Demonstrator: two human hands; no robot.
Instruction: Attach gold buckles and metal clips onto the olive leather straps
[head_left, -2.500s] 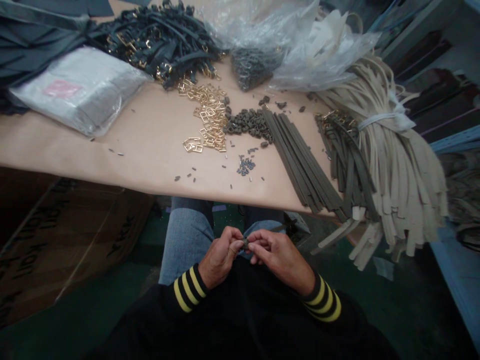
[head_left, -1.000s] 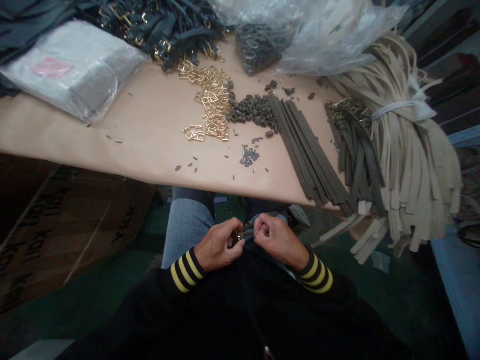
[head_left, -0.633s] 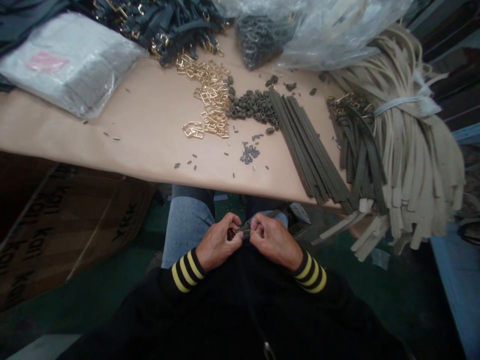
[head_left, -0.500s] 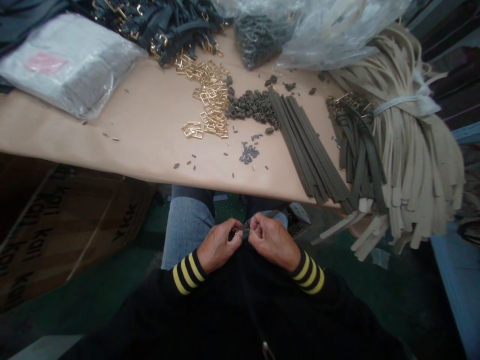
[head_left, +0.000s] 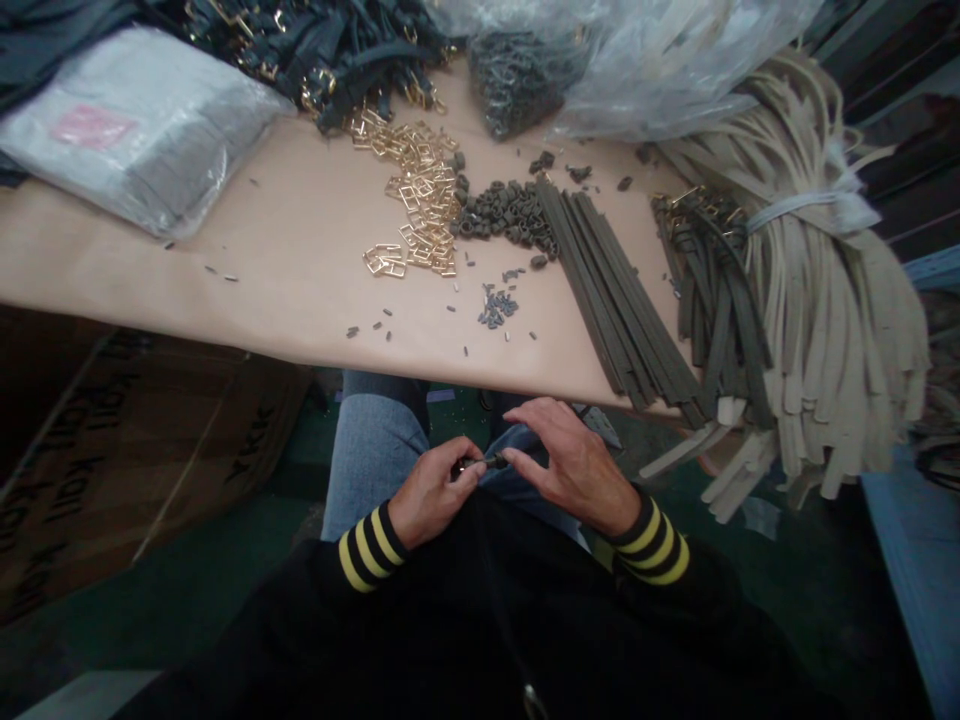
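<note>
Left hand (head_left: 435,492) has a little dark strap piece (head_left: 493,461) pinched between thumb and fingers, with a glint of metal tucked in the grip, though the fingers cover most of that bit. The piece sits just above the lap, pointing toward the right hand (head_left: 574,465). That one's open, fingers spread, thumb tip right by the free end; can't really tell if it's touching. Both cuffs are black with yellow stripes, and there are blue jeans (head_left: 375,450) underneath.

Past the knees is the worktop (head_left: 292,290), and it's pretty loaded. Closest to the edge there's a scatter of tiny grey bits (head_left: 496,307), then a heap of dark loops (head_left: 506,215) with a pile of gold rectangular frames (head_left: 424,200) on its left. Right of the loops, a row of long olive-grey straps (head_left: 619,300) lies at a slant, then a bunch of straps with gold hardware (head_left: 716,270), then a big tied bundle of beige strips (head_left: 825,330) hanging over the edge. Far left is a plastic-wrapped pack (head_left: 157,120) with a pink label, and a cardboard box (head_left: 165,450) sits below the worktop.
</note>
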